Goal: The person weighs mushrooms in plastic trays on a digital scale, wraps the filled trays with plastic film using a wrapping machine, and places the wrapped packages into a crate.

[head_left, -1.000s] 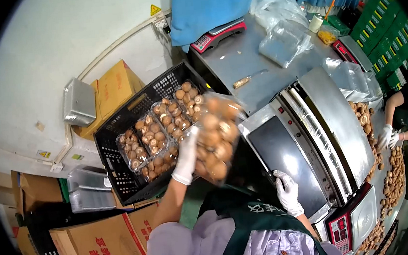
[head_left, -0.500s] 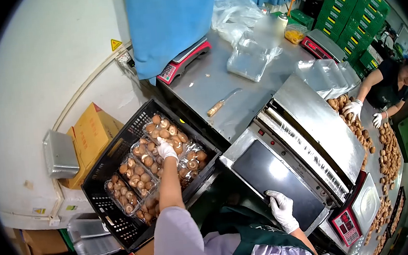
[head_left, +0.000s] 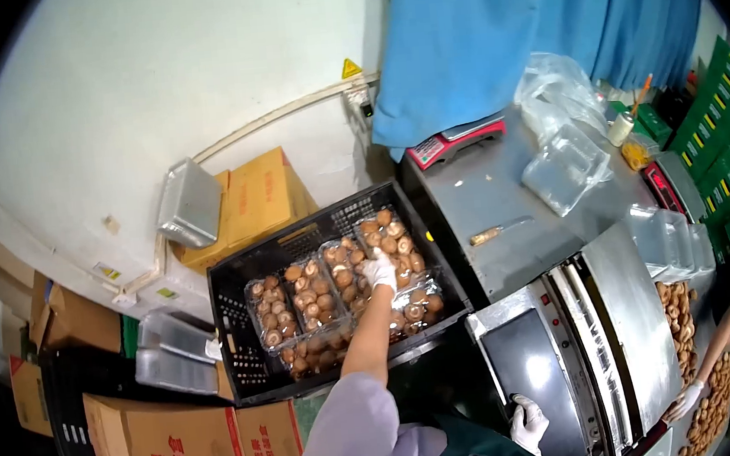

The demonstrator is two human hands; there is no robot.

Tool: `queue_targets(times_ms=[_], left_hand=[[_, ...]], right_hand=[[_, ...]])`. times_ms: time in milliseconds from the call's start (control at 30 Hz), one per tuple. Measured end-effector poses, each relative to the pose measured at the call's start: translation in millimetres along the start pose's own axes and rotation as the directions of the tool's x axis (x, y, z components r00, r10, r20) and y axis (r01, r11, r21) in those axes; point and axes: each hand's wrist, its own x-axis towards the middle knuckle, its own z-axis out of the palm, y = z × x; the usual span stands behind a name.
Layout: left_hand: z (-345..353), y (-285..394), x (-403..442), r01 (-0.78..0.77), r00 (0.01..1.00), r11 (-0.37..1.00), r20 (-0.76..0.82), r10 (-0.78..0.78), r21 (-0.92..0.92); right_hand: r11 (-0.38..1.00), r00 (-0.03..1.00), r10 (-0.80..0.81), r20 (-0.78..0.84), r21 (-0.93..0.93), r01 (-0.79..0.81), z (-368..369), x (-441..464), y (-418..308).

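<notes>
In the head view, my left hand [head_left: 379, 272], in a white glove, reaches into a black plastic crate [head_left: 232, 313]. Its fingers grip the left side of a film-wrapped pack of brown mushrooms [head_left: 396, 238] at the crate's far right. Several more mushroom packs stand to its left, among them one pack [head_left: 312, 293] and another at the left end [head_left: 274, 314]. Other packs lie nearer me, partly under my forearm. My right hand [head_left: 529, 426], also gloved, rests on the near edge of the wrapping machine's dark plate [head_left: 530, 378], fingers loosely bent and holding nothing.
A knife [head_left: 497, 232], clear trays [head_left: 564, 167] and a red scale [head_left: 453, 142] are on the steel table [head_left: 508, 272]. Cardboard boxes [head_left: 168, 454] stand near left. At right, a co-worker's gloved hand [head_left: 686, 400] is at loose mushrooms [head_left: 708, 424].
My view has turned left, so the crate and table appear further right. My left hand stays on the pack at the crate's far right. My right hand remains at the plate's edge.
</notes>
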Motion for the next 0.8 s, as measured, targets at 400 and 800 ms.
queue_targets(times_ms=[400,800], left_hand=[[-98,59,-80,-0.664,0.724,0.747,0.227,0.651,-0.026],[-166,42,-246,-0.807,0.467,0.544,0.316,0.826,-0.23]], right_hand=[[0.989,0.99,-0.14,-0.011,-0.046,0.14,-3,-1,-20],[0.979,0.977,-0.204,0.059,-0.016,0.205,2,-1,-10]])
